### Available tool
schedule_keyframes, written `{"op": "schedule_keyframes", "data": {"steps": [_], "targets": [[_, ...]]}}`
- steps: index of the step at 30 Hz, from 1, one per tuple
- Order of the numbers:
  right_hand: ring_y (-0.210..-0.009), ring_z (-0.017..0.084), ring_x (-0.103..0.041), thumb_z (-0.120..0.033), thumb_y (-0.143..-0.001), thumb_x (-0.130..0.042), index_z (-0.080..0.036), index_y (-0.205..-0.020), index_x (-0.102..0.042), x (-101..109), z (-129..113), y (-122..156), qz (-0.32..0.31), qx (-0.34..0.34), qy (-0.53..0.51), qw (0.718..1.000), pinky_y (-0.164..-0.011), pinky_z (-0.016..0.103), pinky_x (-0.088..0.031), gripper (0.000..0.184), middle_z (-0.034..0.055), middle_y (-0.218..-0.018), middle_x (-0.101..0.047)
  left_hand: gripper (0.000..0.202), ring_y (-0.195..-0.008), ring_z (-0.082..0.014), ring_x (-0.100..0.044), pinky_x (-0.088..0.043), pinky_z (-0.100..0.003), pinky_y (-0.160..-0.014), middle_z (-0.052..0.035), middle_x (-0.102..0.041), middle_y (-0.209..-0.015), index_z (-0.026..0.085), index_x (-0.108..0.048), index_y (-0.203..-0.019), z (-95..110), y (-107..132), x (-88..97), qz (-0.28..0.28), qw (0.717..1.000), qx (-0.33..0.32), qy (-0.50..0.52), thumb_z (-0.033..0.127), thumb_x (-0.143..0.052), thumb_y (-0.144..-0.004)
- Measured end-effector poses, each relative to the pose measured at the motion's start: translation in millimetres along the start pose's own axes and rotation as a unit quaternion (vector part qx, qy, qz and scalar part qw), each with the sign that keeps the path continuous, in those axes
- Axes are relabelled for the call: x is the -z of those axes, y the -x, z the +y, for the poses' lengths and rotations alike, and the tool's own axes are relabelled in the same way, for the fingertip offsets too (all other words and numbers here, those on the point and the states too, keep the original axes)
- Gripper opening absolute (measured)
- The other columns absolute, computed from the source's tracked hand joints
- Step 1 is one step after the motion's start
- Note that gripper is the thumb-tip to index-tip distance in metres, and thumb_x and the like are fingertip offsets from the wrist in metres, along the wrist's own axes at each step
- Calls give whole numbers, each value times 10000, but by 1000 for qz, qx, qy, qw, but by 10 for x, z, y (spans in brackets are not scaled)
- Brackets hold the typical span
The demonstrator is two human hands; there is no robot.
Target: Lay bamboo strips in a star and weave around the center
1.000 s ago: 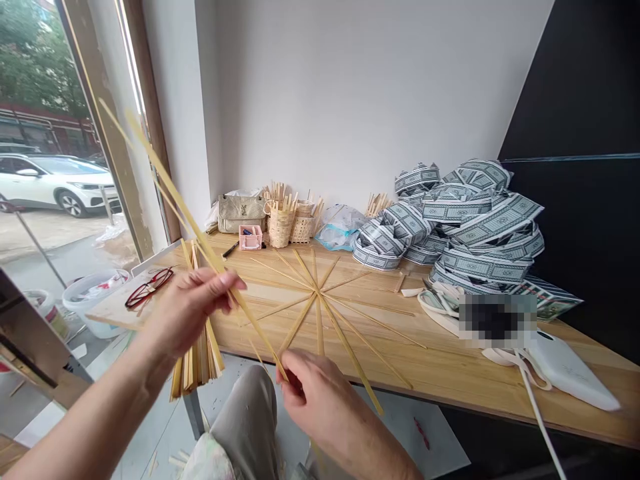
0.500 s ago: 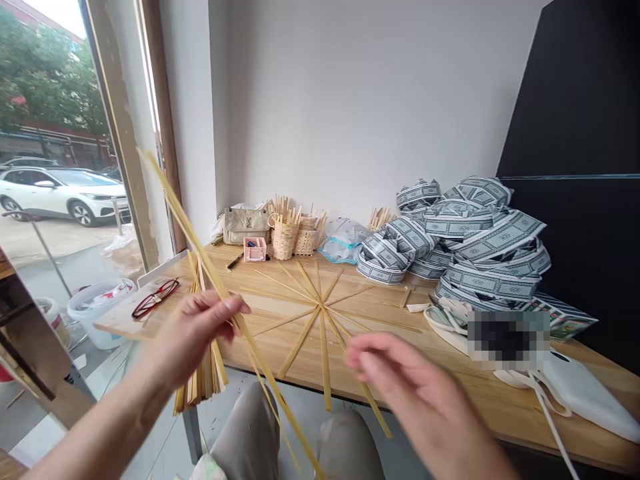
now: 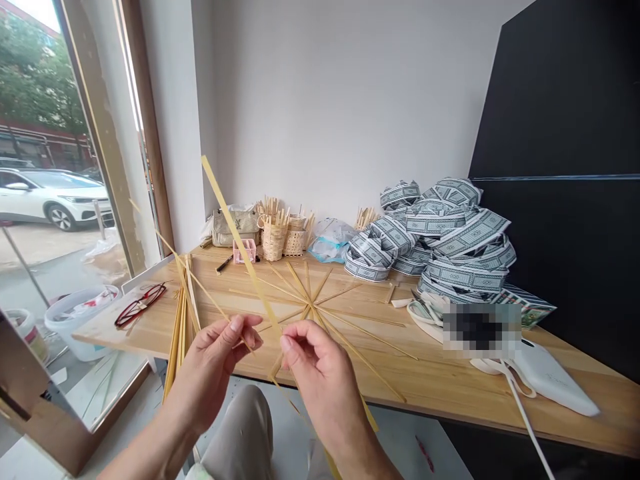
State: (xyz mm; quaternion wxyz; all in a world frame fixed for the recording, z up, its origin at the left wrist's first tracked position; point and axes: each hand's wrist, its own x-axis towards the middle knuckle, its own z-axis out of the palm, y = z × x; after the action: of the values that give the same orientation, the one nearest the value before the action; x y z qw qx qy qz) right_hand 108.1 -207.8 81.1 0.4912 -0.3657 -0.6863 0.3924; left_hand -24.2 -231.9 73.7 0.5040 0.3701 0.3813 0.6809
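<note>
My left hand [image 3: 225, 347] pinches a thin bamboo strip [image 3: 203, 287] that slants up to the left. Close beside it, my right hand [image 3: 320, 367] is closed on a wider bamboo strip [image 3: 233, 227], which rises toward the wall. Both hands are above the front edge of the table. Behind them, several strips cross at one centre [image 3: 311, 305] and fan out like a star on the tabletop. A bundle of loose strips [image 3: 179, 333] lies over the table's front edge, left of my left hand.
Red glasses [image 3: 141, 303] lie on the wooden table [image 3: 440, 393] at left. Along the wall stand a beige bag [image 3: 235, 227], small woven baskets [image 3: 275, 237] and a pink box [image 3: 245, 251]. Patterned bands [image 3: 465, 250] are piled at right, near a white device [image 3: 555, 380].
My right hand has moved left and taken the wide strip. My left hand has shifted right and now holds a thin strip apart from it. The view has turned slightly right.
</note>
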Motion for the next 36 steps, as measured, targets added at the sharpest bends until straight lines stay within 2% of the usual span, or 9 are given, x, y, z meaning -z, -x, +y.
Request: {"op": "schedule_keyframes", "data": {"steps": [2, 6, 8, 13, 21, 27, 31, 34, 36], "targets": [[-523, 87, -445, -260, -761, -452, -174, -665, -491, -9, -12, -16, 1, 14, 10, 1000, -489, 178, -374, 134, -34, -573, -476, 227, -583, -83, -473, -420, -181, -583, 14, -481, -579, 150, -641, -776, -52, 6, -49, 5, 999, -1, 50, 365, -604, -717], [-542, 89, -477, -207, -761, -443, -175, -655, -500, -44, -34, -30, 9, 60, 71, 996, -526, 181, -390, 125, -21, -605, -530, 171, -418, -21, -240, -213, -118, -367, 71, -315, -513, 155, -599, -751, -134, 29, -147, 34, 994, -18, 100, 325, -602, -732], [-555, 91, -491, -184, -760, -440, -177, -653, -503, -52, -34, -28, 22, 89, 113, 989, -540, 180, -389, 125, -21, -609, -543, 158, -412, -17, -211, -190, -117, -368, 82, -300, -497, 156, -598, -769, -156, 35, -166, 51, 994, -24, 99, 296, -635, -706], [-544, 92, -498, -166, -767, -427, -181, -648, -513, -59, -9, -27, 38, 136, 169, 975, -518, 178, -377, 147, -22, -592, -548, 162, -422, -17, -295, -243, -120, -415, 67, -390, -454, 138, -612, -707, -169, 32, -143, 59, 996, -26, 61, 281, -674, -660], [-547, 98, -514, -173, -766, -459, -183, -646, -537, -78, -66, -57, 32, 103, 167, 980, -506, 186, -382, 143, -12, -609, -580, 169, -444, -39, -324, -257, -151, -439, 54, -437, -454, 144, -617, -667, -176, 35, -136, 45, 998, -17, 35, 304, -668, -658], [-531, 83, -507, -123, -748, -473, -181, -615, -518, -100, -63, -51, 50, 120, 180, 975, -506, 172, -380, 152, -24, -594, -568, 185, -452, -39, -321, -261, -151, -443, 54, -430, -463, 141, -586, -626, -193, 45, -132, 31, 999, -20, 34, 306, -656, -675], [-562, 102, -498, -113, -770, -449, -175, -589, -494, -153, 6, -6, 99, 196, 262, 940, -541, 205, -362, 196, -9, -578, -547, 186, -466, -43, -370, -315, -150, -465, 50, -472, -504, 150, -561, -626, -217, 43, -153, 21, 998, -13, 52, 303, -657, -673], [-580, 124, -483, -104, -792, -409, -175, -590, -493, -196, 66, 20, 118, 263, 332, 898, -562, 239, -335, 230, 6, -573, -537, 198, -471, -46, -401, -348, -153, -475, 56, -498, -545, 167, -530, -646, -247, 51, -175, 44, 996, -15, 73, 300, -677, -647], [-580, 128, -477, -100, -800, -393, -178, -592, -491, -218, 93, 24, 115, 277, 350, 887, -564, 247, -324, 243, 8, -569, -533, 224, -465, -44, -398, -349, -150, -471, 67, -484, -542, 173, -504, -648, -263, 58, -188, 61, 995, -22, 82, 308, -682, -637]]}}
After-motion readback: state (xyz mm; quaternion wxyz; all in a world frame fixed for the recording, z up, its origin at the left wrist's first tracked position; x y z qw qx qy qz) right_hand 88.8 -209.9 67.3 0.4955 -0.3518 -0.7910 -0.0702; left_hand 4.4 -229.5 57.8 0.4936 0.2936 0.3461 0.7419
